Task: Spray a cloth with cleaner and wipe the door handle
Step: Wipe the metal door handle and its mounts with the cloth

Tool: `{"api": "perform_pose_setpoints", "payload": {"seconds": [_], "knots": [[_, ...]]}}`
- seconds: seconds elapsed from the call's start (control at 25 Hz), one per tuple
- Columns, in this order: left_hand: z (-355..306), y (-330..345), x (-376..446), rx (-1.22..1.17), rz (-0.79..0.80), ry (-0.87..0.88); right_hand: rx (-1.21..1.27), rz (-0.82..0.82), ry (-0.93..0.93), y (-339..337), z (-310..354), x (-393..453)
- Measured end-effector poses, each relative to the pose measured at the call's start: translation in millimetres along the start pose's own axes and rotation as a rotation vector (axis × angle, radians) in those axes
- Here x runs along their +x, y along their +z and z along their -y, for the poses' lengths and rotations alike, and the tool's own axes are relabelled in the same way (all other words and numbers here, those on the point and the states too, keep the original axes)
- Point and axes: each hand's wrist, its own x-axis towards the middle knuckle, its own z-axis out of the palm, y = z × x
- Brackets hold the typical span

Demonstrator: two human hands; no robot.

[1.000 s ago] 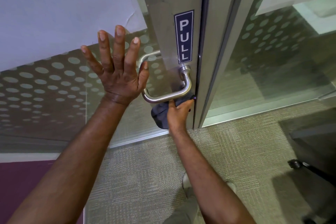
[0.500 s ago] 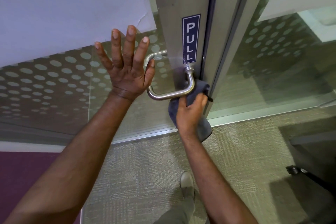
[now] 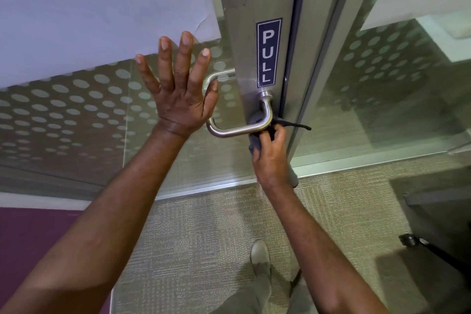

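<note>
A brushed-steel lever door handle (image 3: pixel 237 130) sticks out from the metal door stile below a blue PULL sign (image 3: pixel 268 52). My right hand (image 3: pixel 270 155) grips a dark grey cloth (image 3: pixel 256 120) bunched against the handle's bend, near the door edge; part of the cloth pokes out to the right, and most of it is hidden by my hand. My left hand (image 3: pixel 179 89) lies flat on the glass door panel (image 3: pixel 76 115) with fingers spread, just left of the handle.
The frosted-dot glass panel (image 3: pixel 397 64) of the neighbouring partition stands to the right. Beige carpet (image 3: pixel 204 237) covers the floor, with my shoe (image 3: pixel 260 255) on it. A dark chair base with a caster (image 3: pixel 410 239) sits at the lower right. No spray bottle is in view.
My right hand has carried the cloth from under the lever up and to the right, to the bend by the door edge. My left hand has stayed pressed on the glass.
</note>
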Motion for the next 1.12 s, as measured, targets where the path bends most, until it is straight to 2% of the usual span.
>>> {"api": "perform_pose_setpoints", "payload": {"seconds": [0.24,0.32,0.4,0.44,0.52,0.6,0.68,0.76,0.84,0.96,1.04,1.12], "knots": [[1.2,-1.3,0.0,-0.005,0.015,-0.012,-0.192,0.077,-0.196,-1.8,-31.2,10.2],[1.4,-1.9,0.3,-0.01,0.016,-0.01,-0.206,0.143,-0.111,-0.1,-41.8,6.0],[1.9,-1.0,-0.2,-0.012,0.011,-0.005,-0.105,0.162,0.033,0.2,-44.0,-5.3],[2.1,-0.2,-0.1,-0.008,0.008,-0.002,-0.017,0.115,0.086,-1.4,-40.8,-11.4],[2.5,1.4,-0.2,-0.005,0.002,-0.003,0.195,-0.077,0.166,-8.5,-28.2,-17.9],[2.9,2.0,-1.5,-0.009,0.006,-0.003,0.304,-0.285,0.164,-15.5,-16.0,-11.0],[2.7,1.8,-1.7,-0.006,0.009,-0.012,0.277,-0.34,0.11,-14.6,-12.9,3.2],[1.6,1.2,-2.5,-0.012,0.0,-0.024,0.243,-0.292,0.098,-2.8,-15.2,5.4],[1.4,2.5,-1.8,0.001,-0.014,-0.009,0.322,-0.226,0.253,21.8,-18.1,-3.6],[3.3,4.4,-3.3,-0.014,-0.023,0.0,0.637,-0.147,0.768,61.8,-10.0,-8.6],[5.0,6.8,-6.6,0.009,-0.035,0.018,0.862,-0.206,1.019,73.1,4.0,5.7],[4.7,8.9,-5.9,0.003,-0.041,0.011,0.964,-0.288,1.141,75.0,11.9,20.8]]}}
